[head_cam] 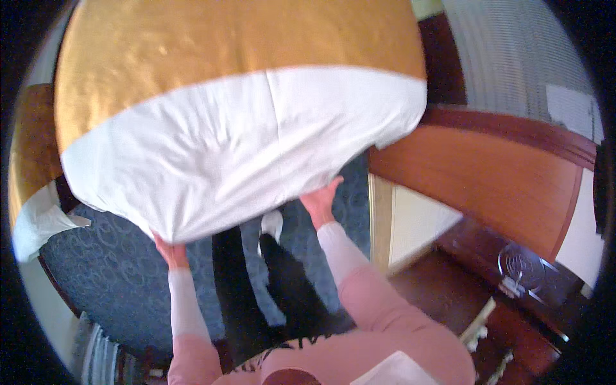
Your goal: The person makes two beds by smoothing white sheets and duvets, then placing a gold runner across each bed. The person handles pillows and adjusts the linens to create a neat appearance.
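A bed before me carries a white cover (pixel 231 144) with a wide golden-yellow bed runner (pixel 240 38) lying across it. The near part of the white cloth is wrinkled, with folds pulled toward its lower left corner. At that corner my left hand (pixel 171 251) grips the hem, its fingers mostly hidden by the cloth. Farther right along the same edge is my right hand (pixel 318 202). Its fingers go under the white cloth, out of sight, while the thumb sticks out to the right.
Patterned blue carpet (pixel 120 255) lies under my feet. On the left stands another bed with a gold runner (pixel 33 139) and hanging white cloth (pixel 41 224). A wooden desk or cabinet (pixel 481 168) is close on the right. Beyond it hangs a ribbed grey curtain or blind (pixel 505 53).
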Tool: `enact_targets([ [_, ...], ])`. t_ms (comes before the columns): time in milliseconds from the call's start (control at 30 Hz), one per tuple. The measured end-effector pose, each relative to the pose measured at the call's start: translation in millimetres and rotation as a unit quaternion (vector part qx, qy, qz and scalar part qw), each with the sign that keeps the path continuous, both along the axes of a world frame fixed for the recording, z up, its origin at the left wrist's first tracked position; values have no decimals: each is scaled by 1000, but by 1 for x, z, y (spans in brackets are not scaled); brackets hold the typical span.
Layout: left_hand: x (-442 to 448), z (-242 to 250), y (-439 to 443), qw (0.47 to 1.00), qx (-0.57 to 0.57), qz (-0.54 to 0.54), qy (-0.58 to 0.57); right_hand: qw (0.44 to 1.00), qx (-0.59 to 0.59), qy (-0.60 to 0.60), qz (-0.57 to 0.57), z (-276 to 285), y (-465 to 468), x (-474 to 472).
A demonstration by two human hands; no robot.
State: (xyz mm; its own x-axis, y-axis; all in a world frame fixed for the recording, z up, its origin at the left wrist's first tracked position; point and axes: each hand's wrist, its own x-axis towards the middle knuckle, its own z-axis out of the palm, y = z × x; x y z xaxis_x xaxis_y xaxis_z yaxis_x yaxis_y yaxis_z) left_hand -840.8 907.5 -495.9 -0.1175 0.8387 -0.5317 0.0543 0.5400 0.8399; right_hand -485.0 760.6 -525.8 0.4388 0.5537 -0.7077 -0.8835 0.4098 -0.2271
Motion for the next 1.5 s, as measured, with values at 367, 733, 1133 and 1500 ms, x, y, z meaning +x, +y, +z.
enact_targets([
  [367,-59,58,-37,953,-100,221,-180,938,-321,-130,-10,51,-72,67],
  [733,-70,38,-79,956,-80,278,-51,767,-547,-316,113,-31,-182,69],
  [1133,-106,-41,-115,853,-451,189,-184,846,-261,15,466,58,42,-188],
  [1500,-294,-86,122,894,-306,136,-300,523,-263,-224,779,102,104,-430],
])
